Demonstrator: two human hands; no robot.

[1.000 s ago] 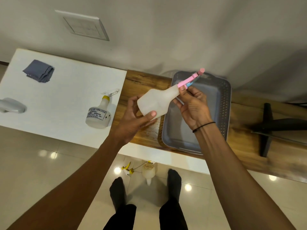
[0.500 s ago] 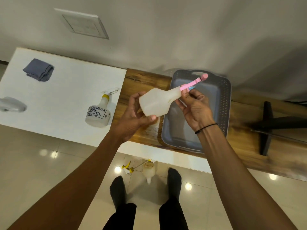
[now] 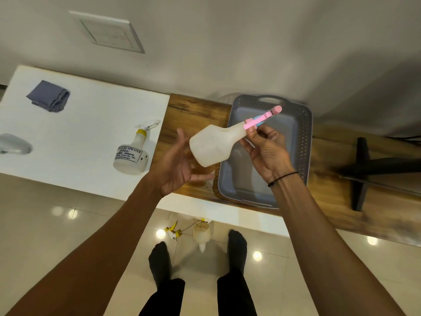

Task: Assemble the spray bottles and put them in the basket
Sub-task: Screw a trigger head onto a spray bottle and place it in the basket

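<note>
Cloth (image 3: 49,96), grey-blue, folded, far-left corner of the white table (image 3: 91,124). Grey rounded object (image 3: 14,144) at the table's left edge, partly cut off, can't tell what it is.

Labelled bottle (image 3: 131,156) lies on its side near the table's right edge, yellow collar, clear trigger head pointing at the far edge. Label reads "...N AGRI SPRAYER (INDIA)", then "...400076"; a price line below is too small to read.

Left hand (image 3: 176,166) open-palmed, fingers spread, holding nothing, just left of and below the held bottle's base, over the wooden bench's (image 3: 193,110) near-left part. Can't tell if fingertips touch the bottle.

Held bottle (image 3: 214,145), translucent white, no label visible, in the air and tilted, base over the basket's left rim, neck up-right. Pink-and-blue spray head (image 3: 262,118) is on the neck.

Right hand (image 3: 266,149) pinches the neck at the pink collar, fingers curled round it, above the basket.

Basket (image 3: 305,137), grey, perforated walls, handle on the far end, sits on the bench, nothing visible inside.

Black stand (image 3: 364,169) on the bench's right part.

On the floor below the bench edge: another bottle (image 3: 201,236) and a yellow spray head (image 3: 173,231), separate.
</note>
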